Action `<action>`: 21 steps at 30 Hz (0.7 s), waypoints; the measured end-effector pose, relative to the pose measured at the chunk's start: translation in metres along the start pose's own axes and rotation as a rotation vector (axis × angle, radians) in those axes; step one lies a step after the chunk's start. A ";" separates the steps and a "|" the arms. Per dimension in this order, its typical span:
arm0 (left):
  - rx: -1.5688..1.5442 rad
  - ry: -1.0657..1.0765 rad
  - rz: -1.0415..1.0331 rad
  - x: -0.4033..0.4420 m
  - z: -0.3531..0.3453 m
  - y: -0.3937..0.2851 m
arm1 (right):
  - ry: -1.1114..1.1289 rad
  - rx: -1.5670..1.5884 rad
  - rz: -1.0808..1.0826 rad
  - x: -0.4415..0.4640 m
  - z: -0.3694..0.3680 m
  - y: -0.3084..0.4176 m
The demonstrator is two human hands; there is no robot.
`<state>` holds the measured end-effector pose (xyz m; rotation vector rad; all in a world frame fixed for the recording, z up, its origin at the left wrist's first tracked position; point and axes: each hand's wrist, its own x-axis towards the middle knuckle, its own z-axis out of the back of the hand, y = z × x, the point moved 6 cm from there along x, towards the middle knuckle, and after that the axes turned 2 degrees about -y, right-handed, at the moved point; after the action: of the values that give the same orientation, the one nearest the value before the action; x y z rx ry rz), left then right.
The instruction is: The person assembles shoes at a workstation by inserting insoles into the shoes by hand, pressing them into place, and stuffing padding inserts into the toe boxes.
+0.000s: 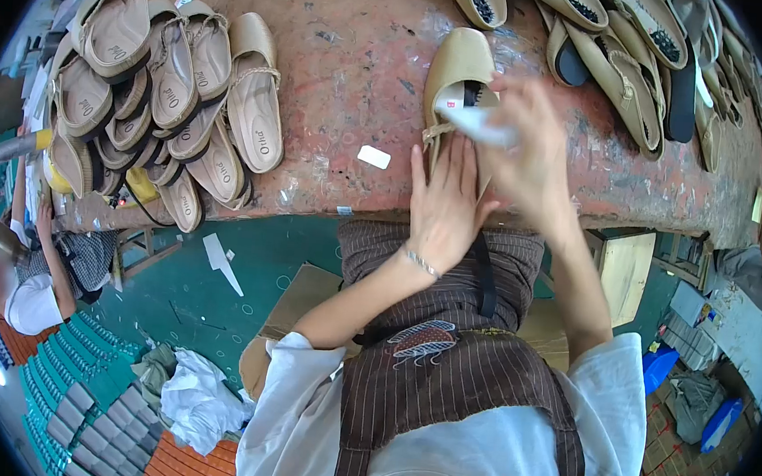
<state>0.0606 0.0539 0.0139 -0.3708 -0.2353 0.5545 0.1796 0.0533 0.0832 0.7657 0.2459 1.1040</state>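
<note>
A gold, closed-toe slip-on shoe (460, 56) lies on the worn red tabletop in front of me, its toe pointing away. My left hand (442, 209) rests flat over its heel part, fingers stretched forward into the shoe and thumb spread to the side. Above the shoe's right side is my right hand (531, 147), blurred by motion, with its fingers bent. A thin whitish piece (484, 128), also smeared, appears to be pinched in it. Inside the shoe opening, a small white label with red print (451, 106) and a dark patch show.
Finished-looking sandals (206, 72) are piled at the left, and more gold shoes (629, 96) lie at the far right. A white sticker (374, 157) is on the tabletop (339, 83). Another person (41, 287) works at the left end. White cloth (203, 398) lies below.
</note>
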 end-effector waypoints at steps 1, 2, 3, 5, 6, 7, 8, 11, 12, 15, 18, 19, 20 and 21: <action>0.057 0.087 0.016 0.003 -0.018 0.007 | -0.030 -0.075 0.140 -0.020 -0.006 0.005; 0.012 0.011 -0.066 -0.002 -0.028 0.007 | 0.031 -0.160 0.175 -0.040 -0.019 0.002; -0.036 -0.039 -0.072 -0.004 -0.029 0.006 | 0.088 -0.133 0.081 -0.054 -0.033 0.000; -0.003 0.040 -0.051 -0.005 -0.026 0.008 | -0.019 -0.293 0.192 -0.062 -0.049 0.000; 0.000 0.045 -0.063 -0.008 -0.024 0.007 | -0.028 -0.292 0.183 -0.055 -0.052 0.000; -0.029 0.034 -0.049 -0.013 -0.021 0.007 | -0.050 -0.333 0.195 -0.041 -0.057 -0.003; -0.058 0.022 -0.035 -0.016 -0.018 0.007 | -0.071 -0.376 0.207 -0.028 -0.060 -0.005; -0.138 0.072 0.011 -0.018 -0.014 0.003 | 0.324 -0.361 0.006 0.019 -0.068 -0.018; -0.126 0.060 0.002 -0.018 -0.015 0.003 | 0.315 -0.315 0.039 0.018 -0.066 -0.019; -0.076 -0.027 -0.022 -0.019 -0.015 0.004 | -0.079 -0.561 0.220 -0.026 -0.063 0.000; -0.119 -0.009 -0.001 -0.023 -0.024 0.005 | -0.049 -0.563 0.192 -0.018 -0.067 -0.005; -0.065 0.052 -0.016 -0.026 -0.030 0.005 | -0.038 -0.554 0.168 -0.005 -0.067 -0.008; -0.058 0.003 -0.012 -0.020 -0.022 0.003 | 0.173 -0.463 0.038 0.011 -0.075 -0.020; -0.055 0.003 -0.017 -0.021 -0.021 0.002 | 0.167 -0.462 0.036 0.009 -0.073 -0.016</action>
<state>0.0488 0.0376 -0.0088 -0.4225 -0.2508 0.5312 0.1563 0.0888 0.0214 0.2677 0.1101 1.2028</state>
